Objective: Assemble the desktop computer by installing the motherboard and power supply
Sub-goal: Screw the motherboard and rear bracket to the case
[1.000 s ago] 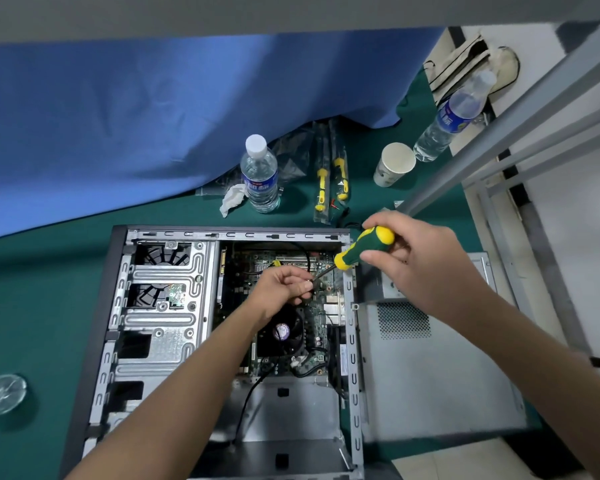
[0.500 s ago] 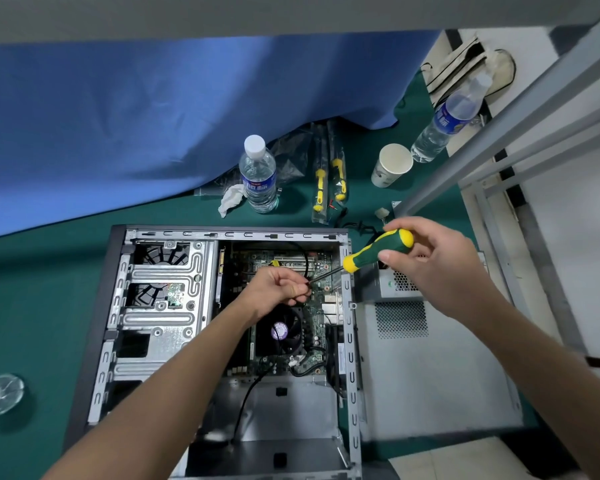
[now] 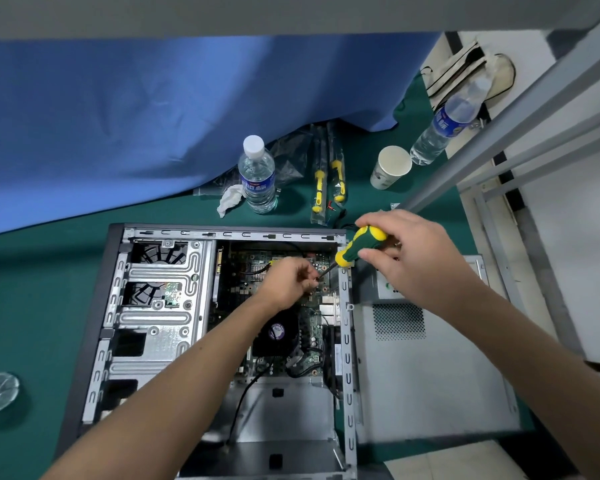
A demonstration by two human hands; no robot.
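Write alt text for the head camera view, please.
A right hand grips a green-and-yellow screwdriver, its tip angled down to the motherboard inside an open computer case, where the left hand pinches at the tip.

The screwdriver (image 3: 359,245) tip and any screw are hidden behind the left hand's (image 3: 288,282) fingers.

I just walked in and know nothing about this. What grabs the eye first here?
The open computer case lying on the green table, motherboard exposed. Above it, the right hand grips a green-and-yellow screwdriver, while the left hand pinches at its tip. A big blue cloth hangs behind.
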